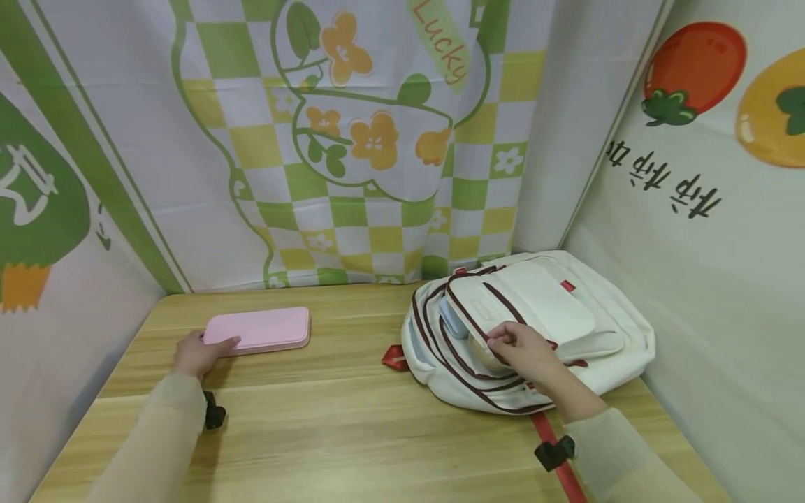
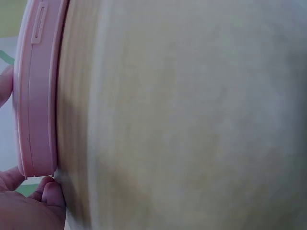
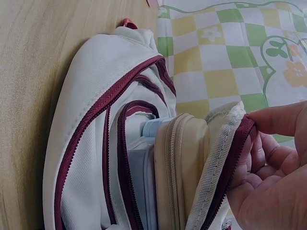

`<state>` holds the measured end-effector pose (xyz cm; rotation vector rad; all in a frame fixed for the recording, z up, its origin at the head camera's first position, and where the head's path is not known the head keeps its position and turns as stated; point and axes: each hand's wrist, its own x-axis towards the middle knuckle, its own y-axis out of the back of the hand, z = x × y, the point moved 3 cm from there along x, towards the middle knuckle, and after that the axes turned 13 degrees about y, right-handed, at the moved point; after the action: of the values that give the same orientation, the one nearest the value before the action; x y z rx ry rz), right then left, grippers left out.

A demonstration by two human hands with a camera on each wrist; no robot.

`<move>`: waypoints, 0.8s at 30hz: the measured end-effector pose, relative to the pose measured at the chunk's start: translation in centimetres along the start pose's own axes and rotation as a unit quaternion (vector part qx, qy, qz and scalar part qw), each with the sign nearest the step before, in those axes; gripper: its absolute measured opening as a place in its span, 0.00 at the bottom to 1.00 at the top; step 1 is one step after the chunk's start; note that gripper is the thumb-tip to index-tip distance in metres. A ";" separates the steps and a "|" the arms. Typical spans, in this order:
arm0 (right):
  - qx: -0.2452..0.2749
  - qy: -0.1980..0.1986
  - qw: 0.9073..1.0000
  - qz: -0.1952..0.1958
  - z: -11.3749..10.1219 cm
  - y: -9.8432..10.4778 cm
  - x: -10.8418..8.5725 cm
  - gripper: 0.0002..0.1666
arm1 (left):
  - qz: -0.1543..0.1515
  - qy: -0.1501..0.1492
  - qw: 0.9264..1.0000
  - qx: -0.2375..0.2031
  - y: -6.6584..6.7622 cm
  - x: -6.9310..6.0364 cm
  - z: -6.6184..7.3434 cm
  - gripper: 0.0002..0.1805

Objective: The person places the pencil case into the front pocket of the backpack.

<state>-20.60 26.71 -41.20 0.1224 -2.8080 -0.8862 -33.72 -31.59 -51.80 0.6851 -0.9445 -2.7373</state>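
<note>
A pink hard case (image 1: 270, 327), shaped like a pencil case, lies on the table at the left. My left hand (image 1: 196, 355) grips its left end, the thumb over the lid and the fingers around the end; the left wrist view shows the pink case (image 2: 39, 100) from its side. On the right lies a white backpack (image 1: 610, 300) with dark red zips, its front pocket unzipped. My right hand (image 1: 528, 353) pinches the edge of the pocket flap (image 3: 237, 139) between thumb and fingers, holding it away from the bag. Inside sit a beige zipped pouch (image 3: 184, 148) and light blue items (image 3: 143, 163).
The wooden table (image 1: 339, 419) meets a patterned curtain (image 1: 377, 230) at the back and a printed wall cloth (image 1: 685, 293) on the right. A red strap (image 1: 569, 482) trails from the bag toward the near edge. A red tab (image 1: 395, 358) sticks out at its left.
</note>
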 end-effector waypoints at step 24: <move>0.007 0.003 1.000 0.004 -0.2 0.1 -0.2 0.10 | -0.049 0.013 0.980 -0.194 0.2 -1.1 0.4 0.32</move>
<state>-20.37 26.71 -41.06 0.1167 -2.8081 -0.8636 -32.95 -31.15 -50.99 0.7050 -0.3579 -2.8639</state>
